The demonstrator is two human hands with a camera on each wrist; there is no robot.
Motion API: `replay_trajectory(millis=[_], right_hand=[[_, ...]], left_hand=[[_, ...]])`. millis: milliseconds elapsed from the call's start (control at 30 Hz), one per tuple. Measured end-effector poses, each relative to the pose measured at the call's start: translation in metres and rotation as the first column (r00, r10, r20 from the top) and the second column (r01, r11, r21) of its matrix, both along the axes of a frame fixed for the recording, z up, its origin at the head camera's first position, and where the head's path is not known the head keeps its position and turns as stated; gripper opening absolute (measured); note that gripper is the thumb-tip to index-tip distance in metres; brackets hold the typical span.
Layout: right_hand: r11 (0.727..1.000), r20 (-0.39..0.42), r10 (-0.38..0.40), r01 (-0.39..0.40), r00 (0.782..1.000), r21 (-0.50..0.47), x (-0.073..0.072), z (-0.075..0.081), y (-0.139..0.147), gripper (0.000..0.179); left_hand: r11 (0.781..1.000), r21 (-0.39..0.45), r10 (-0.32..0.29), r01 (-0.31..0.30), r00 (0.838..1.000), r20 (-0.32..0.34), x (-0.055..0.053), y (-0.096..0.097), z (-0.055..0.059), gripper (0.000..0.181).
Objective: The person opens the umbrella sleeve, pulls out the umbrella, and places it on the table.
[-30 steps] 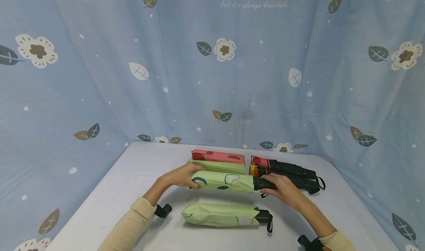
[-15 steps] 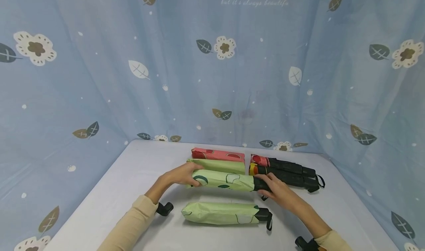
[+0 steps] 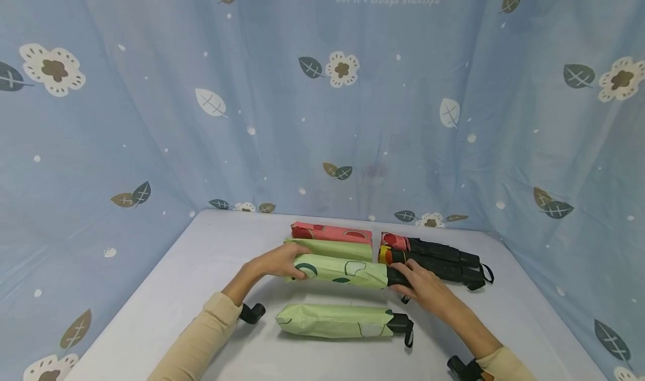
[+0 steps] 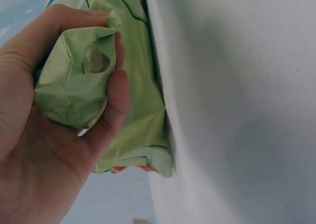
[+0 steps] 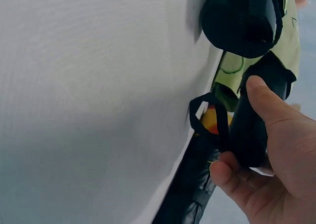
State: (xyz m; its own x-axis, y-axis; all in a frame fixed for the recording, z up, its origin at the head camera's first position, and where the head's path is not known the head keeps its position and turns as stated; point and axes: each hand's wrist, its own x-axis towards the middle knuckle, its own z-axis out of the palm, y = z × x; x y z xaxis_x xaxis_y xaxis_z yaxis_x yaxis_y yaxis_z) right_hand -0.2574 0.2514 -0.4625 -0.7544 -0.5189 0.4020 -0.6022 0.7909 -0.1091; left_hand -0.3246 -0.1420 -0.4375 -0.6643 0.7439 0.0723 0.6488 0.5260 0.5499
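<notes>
Both hands hold a folded umbrella [image 3: 368, 273] in a light green sleeve with white and dark green shapes. My left hand [image 3: 280, 259] grips its left end; in the left wrist view the fingers and thumb wrap the gathered fabric tip [image 4: 74, 93]. At the other end my right hand [image 3: 425, 285] holds the black handle [image 5: 252, 130], thumb along it, a wrist loop hanging beside. A second green umbrella [image 3: 332, 320] lies nearer on the white table, its black handle pointing right. Just behind the held one lies another green umbrella [image 3: 342, 250].
A red watermelon-patterned umbrella [image 3: 332, 233] lies farthest back. To its right are two black folded umbrellas, one with a red end [image 3: 395, 240], one with a yellow end [image 3: 385, 254]. A blue patterned curtain [image 3: 322, 118] stands around the white table [image 3: 232, 235].
The right hand has shifted slightly left along the handle. The held umbrella has moved a little to the right relative to the left hand's side; the head view has tilted slightly down.
</notes>
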Motion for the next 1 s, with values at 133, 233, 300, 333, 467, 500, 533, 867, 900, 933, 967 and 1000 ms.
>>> replay_trajectory(millis=[133,233,300,333,467,500,533,867,900,933,967,1000], right_hand=[[1.0,-0.108,0.014,-0.011,0.994,0.023,0.0,-0.002,0.001,0.051],[0.999,-0.175,0.021,-0.015,0.984,0.034,0.0,-0.003,0.002,0.052],[0.999,-0.207,0.016,-0.007,0.978,0.043,0.001,-0.004,0.003,0.052],[0.999,-0.221,0.014,-0.004,0.975,0.045,0.001,-0.004,0.004,0.052],[0.999,-0.274,0.008,0.006,0.962,0.049,0.002,-0.005,0.006,0.052],[0.999,-0.283,0.009,0.004,0.959,0.048,0.002,-0.005,0.007,0.052],[0.999,-0.293,0.011,0.004,0.956,0.05,0.002,-0.005,0.007,0.052],[0.999,-0.327,0.003,0.011,0.945,0.042,0.006,-0.004,0.02,0.054],[0.999,-0.324,0.0,0.014,0.946,0.042,0.006,-0.004,0.021,0.054],[0.999,-0.321,-0.002,0.016,0.947,0.041,0.007,-0.004,0.023,0.054],[0.999,-0.317,-0.004,0.018,0.948,0.041,0.007,-0.003,0.024,0.054],[0.999,-0.311,-0.006,0.02,0.95,0.04,0.007,-0.003,0.025,0.054]], left_hand=[[1.0,0.004,-0.002,0.002,1.0,-0.003,0.002,0.001,0.001,0.034],[1.0,0.0,-0.004,0.004,1.0,-0.006,0.004,0.003,0.002,0.031],[1.0,-0.007,-0.002,0.002,1.0,-0.011,0.005,0.004,0.003,0.032],[1.0,-0.007,-0.003,0.003,1.0,-0.011,0.005,0.004,0.004,0.032],[1.0,-0.012,0.005,-0.005,1.0,0.001,0.006,0.005,0.005,0.037],[1.0,-0.015,0.006,-0.006,1.0,0.004,0.006,0.005,0.005,0.038],[1.0,-0.018,0.004,-0.004,1.0,0.003,0.005,0.004,0.005,0.038],[0.999,-0.035,0.006,-0.006,1.0,-0.01,0.007,-0.004,0.0,0.037],[0.999,-0.037,0.005,-0.006,1.0,-0.012,0.007,-0.005,0.0,0.037],[0.999,-0.039,0.008,-0.008,1.0,-0.015,0.006,-0.006,-0.001,0.038],[0.999,-0.039,0.012,-0.012,1.0,-0.017,0.006,-0.007,-0.001,0.04],[0.999,-0.039,0.019,-0.02,1.0,-0.016,0.007,-0.008,-0.001,0.042]])
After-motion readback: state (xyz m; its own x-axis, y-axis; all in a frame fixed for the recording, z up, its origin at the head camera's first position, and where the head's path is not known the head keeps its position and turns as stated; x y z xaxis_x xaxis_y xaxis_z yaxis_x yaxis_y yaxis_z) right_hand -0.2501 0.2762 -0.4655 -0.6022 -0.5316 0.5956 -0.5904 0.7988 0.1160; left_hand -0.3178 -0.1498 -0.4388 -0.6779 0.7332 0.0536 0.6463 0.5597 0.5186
